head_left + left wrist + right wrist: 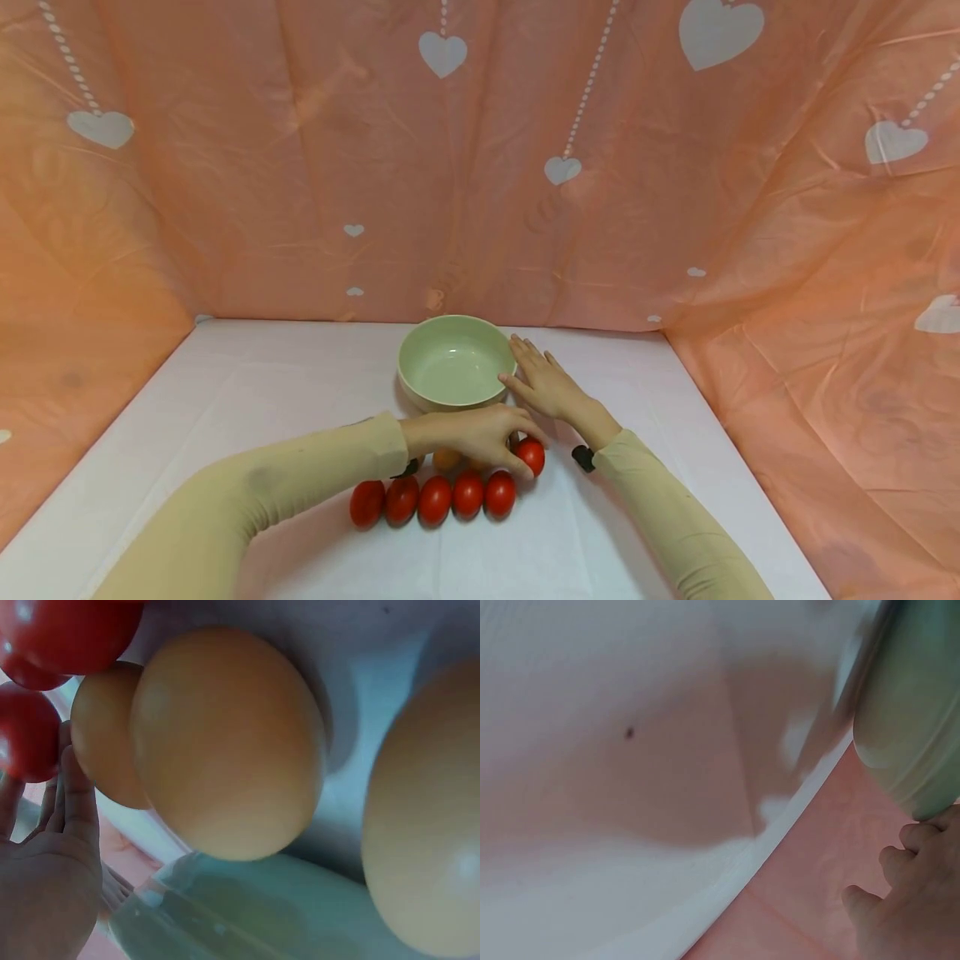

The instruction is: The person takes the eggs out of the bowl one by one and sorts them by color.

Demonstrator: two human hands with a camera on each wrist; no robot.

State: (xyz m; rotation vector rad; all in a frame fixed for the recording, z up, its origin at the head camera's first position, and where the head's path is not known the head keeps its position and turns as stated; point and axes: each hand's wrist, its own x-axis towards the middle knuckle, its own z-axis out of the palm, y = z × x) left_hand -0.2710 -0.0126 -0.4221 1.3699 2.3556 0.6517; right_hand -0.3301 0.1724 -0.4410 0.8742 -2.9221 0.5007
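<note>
My left hand [483,433] reaches across in front of the bowl and holds a red tomato [530,457] at the right, thumb on the near side and fingers on the far side. In the left wrist view that tomato [28,733] sits among the fingers. Brown eggs [229,742] lie under the left wrist, mostly hidden by the arm in the head view. My right hand [551,387] is at the right side of the pale green bowl [453,367], its fingers extended along the rim. The right wrist view shows the fingertips right at the bowl [915,712].
A row of several red tomatoes [435,502] lies on the white tablecloth [300,533] nearest the body, just before the eggs. Behind the bowl hangs a pink curtain [480,208] with white hearts, which also encloses both sides of the table.
</note>
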